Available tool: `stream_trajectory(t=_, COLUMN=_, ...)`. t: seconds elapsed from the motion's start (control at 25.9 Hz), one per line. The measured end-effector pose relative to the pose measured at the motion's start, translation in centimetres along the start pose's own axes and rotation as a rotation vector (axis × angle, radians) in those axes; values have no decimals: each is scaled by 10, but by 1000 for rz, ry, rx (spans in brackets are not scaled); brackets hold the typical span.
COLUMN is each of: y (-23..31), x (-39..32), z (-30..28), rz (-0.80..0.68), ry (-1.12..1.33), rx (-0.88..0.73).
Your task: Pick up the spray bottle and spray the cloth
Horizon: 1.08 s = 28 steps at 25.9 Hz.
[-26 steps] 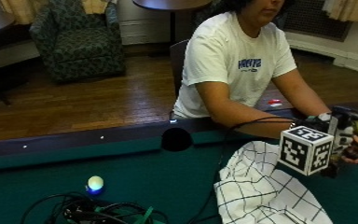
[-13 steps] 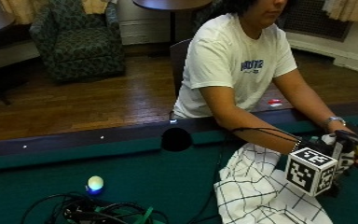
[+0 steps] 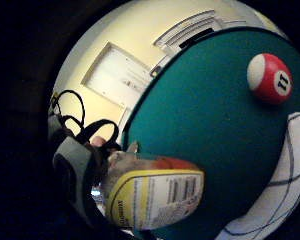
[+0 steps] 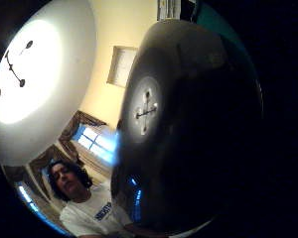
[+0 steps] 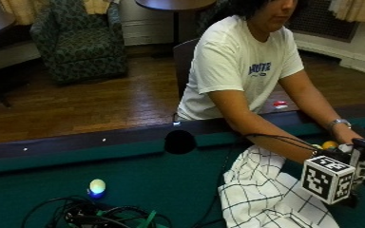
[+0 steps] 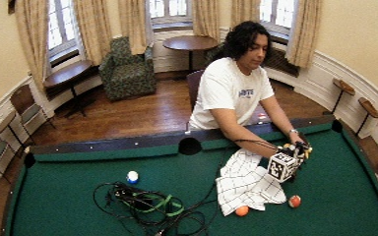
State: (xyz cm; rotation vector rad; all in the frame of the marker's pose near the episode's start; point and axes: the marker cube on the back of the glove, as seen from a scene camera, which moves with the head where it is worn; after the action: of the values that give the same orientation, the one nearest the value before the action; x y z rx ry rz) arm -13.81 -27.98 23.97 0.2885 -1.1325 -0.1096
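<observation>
Right hand [image 5: 353, 166] clamped on bottle [image 3: 155, 197], just beside checked cloth [image 5: 264, 199] on green felt [image 5: 157, 175].

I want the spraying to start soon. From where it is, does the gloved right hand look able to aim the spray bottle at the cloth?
Probably yes. The right hand holds the spray bottle just beside the cloth on the table, with nothing between them.

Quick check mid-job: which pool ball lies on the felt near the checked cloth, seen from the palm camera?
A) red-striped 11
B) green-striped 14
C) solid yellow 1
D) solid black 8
A: the little finger side palm view shows a white ball with a red stripe marked 11 on the green felt, near the checked cloth.
</observation>
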Motion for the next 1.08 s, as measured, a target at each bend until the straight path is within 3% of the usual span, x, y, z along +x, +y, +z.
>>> stream_trajectory(t=0.62, y=17, x=18, z=3, rz=151, ry=-78, rx=-18)
stream_trajectory(t=1.08, y=53, x=29, z=-60, rz=207, ry=235, rx=-195)
